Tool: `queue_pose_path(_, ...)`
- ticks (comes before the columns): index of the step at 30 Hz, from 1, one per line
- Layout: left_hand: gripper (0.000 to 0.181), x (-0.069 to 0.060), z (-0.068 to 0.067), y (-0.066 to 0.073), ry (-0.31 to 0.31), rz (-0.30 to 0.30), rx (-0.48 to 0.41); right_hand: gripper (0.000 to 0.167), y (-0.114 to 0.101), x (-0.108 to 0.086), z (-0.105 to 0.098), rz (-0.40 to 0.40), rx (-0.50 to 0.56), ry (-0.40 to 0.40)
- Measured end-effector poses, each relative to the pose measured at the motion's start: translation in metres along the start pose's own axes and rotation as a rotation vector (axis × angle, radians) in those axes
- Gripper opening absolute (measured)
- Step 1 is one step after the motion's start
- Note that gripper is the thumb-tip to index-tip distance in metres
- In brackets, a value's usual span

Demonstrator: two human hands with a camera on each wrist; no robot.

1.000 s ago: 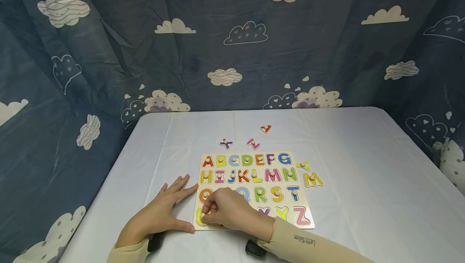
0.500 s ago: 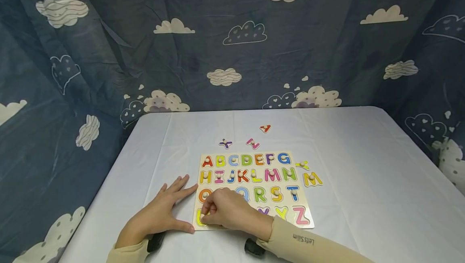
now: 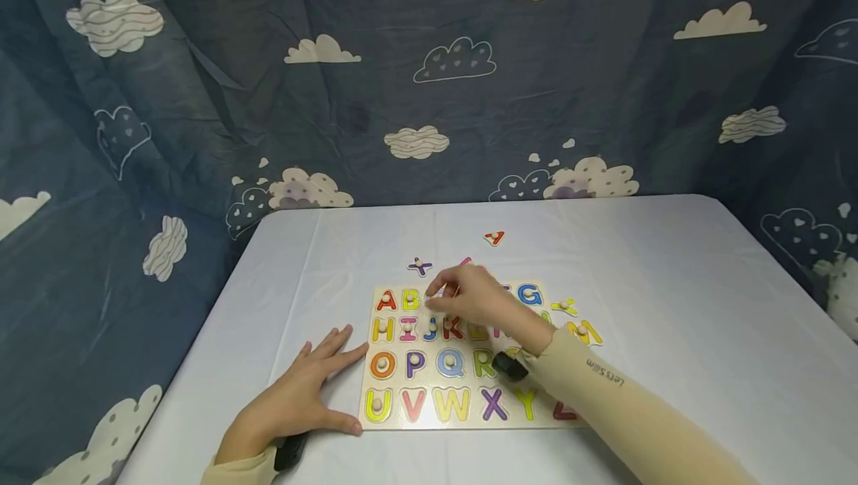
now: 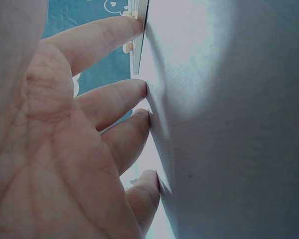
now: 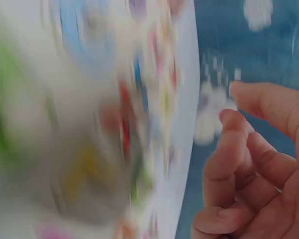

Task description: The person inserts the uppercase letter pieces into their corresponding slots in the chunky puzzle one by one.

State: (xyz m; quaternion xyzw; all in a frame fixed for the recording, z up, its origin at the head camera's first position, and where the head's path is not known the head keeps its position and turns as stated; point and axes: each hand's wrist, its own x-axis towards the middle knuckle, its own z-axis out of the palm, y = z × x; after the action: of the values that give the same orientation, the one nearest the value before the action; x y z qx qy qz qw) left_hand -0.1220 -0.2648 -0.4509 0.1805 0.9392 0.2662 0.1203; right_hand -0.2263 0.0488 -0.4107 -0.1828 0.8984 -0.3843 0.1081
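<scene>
My left hand rests on the white table with fingers spread, its index finger and thumb at the left edge of the wooden alphabet puzzle board. The left wrist view shows a fingertip against the board's side. Over the board's upper rows hovers my right hand, fingers loosely bent. Its thumb and index finger are apart in the right wrist view, with nothing between them. A knobbed yellow U sits in the bottom row. The V, W, X and Y shapes there show no knobs. My right hand and forearm hide several letters.
Loose letter pieces lie behind the board: a red one, a purple X and a pink one partly behind my right hand. To the right are a yellow-green Y and a yellow-orange piece. A cloud-patterned curtain hangs behind.
My right hand has let go of the yellow U and moved up and away over the top rows, uncovering the bottom row. The left hand stays in place.
</scene>
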Motion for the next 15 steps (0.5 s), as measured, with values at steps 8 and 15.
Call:
queue_pose_path(8, 0.118, 0.0, 0.0, -0.002, 0.001, 0.004, -0.017, 0.027, 0.055, 0.045, -0.061, 0.095, -0.087, 0.2)
queue_pose_path(15, 0.118, 0.001, 0.001, -0.003, 0.002, 0.018, -0.018, 0.028, 0.089, 0.065, -0.075, 0.196, -0.151, 0.248)
